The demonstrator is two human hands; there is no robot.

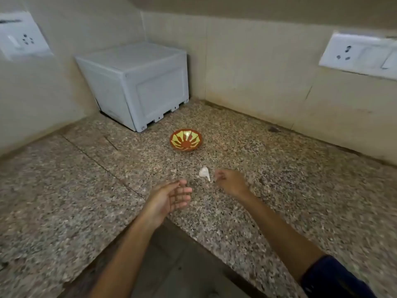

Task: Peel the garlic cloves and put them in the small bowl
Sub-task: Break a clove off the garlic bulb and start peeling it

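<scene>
Just left of my right hand (229, 182), fingers loosely curled on nothing, lies the garlic (204, 173); left hand (169, 197) spread open, bowl (186, 140) beyond.

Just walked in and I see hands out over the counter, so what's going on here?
A person is about to start peeling garlic. The garlic lies unpeeled on the granite counter, nearer than the small bowl, which looks empty. The right hand hovers just beside the garlic with fingers loosely curled, not holding it. The left hand is open, palm turned inward, holding nothing. A white box sits in the corner.
</scene>
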